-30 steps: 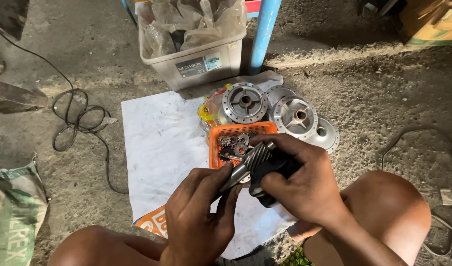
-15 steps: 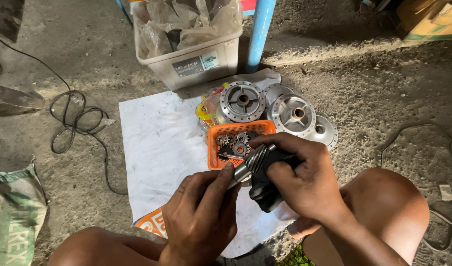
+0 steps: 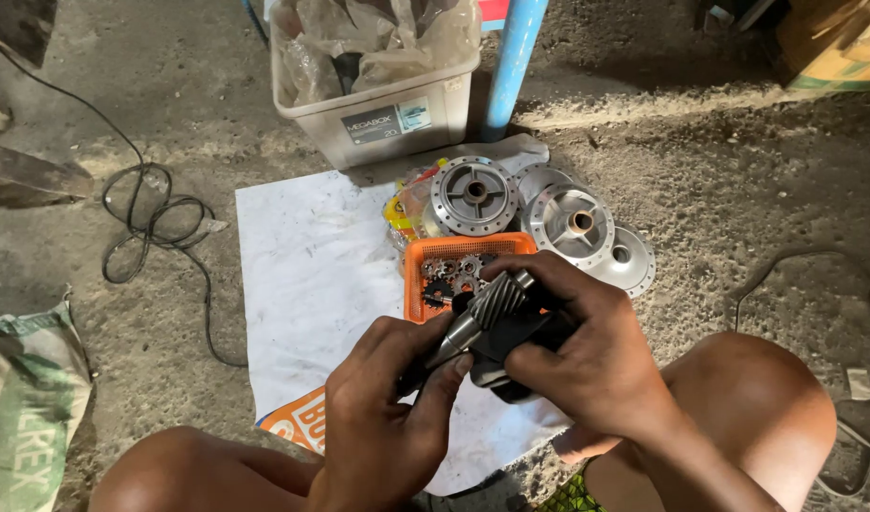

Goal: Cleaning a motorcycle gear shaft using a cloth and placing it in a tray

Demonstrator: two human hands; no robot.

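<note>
Your left hand (image 3: 383, 417) is closed around the lower end of a metal gear shaft (image 3: 487, 313), thumb pressed along its stem, while your right hand (image 3: 577, 356) is wrapped from above over a dark housing (image 3: 511, 346) that the shaft runs into; both sets of fingers are gripping, none spread. The shaft's helical toothed end shows just beyond your right fingertips, tilted up and away from you, and the whole assembly is held in the air between your knees, above the white sheet (image 3: 307, 275) laid on the concrete floor. Risk one: the shaft looks greasy and your left grip bears on a narrow stem, so a twist or pull could let it slip through the fingers and drop onto the sheet or the gritty floor, picking up sand that would later score the teeth. Risk two: your right fingertips lie touching the toothed end; if the shaft turns suddenly the teeth could nip skin. Risk three: directly beyond your fingers sits an orange tray (image 3: 418, 303) of small sprockets (image 3: 459, 270), with three silver wheel hubs (image 3: 475, 194) just past it; a dropped part could strike the tray and scatter the sprockets off the sheet. I cannot tell how far the shaft is seated in the housing, since your right palm hides the joint.
</note>
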